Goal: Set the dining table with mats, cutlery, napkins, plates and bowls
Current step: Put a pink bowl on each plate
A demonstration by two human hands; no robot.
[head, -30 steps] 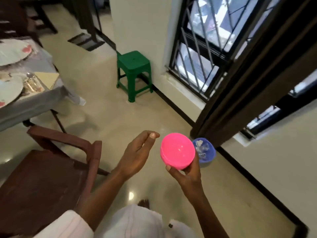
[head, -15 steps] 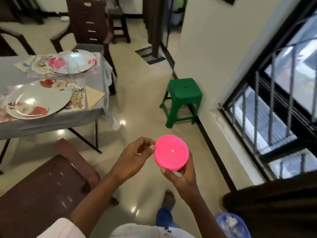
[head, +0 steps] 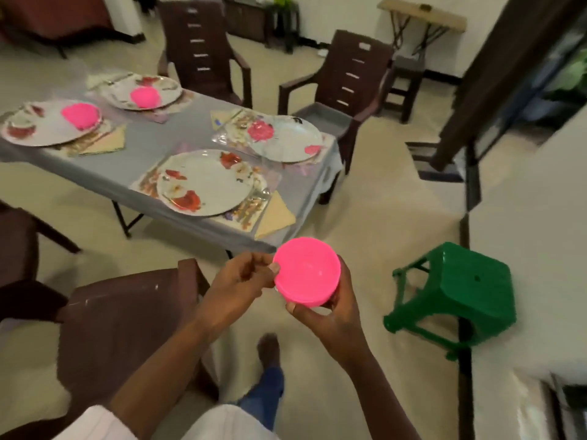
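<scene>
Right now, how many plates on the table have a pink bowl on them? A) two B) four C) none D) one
A: one bowl sits on the left plate, another bowl on the far plate; the near plate and right plate have none.

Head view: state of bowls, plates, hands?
Held pink plastic bowl: gripped from below by right hand, rim pinched by left hand.
Far-left floral plate: left pink bowl on it.
Far-back floral plate: back pink bowl on it.
Near floral plate: no bowl.
Right floral plate: no bowl.

Plates (head: 203, 182) on table (head: 152, 144); stool (head: 460, 290) rt of bowl (head: 306, 271).
</scene>
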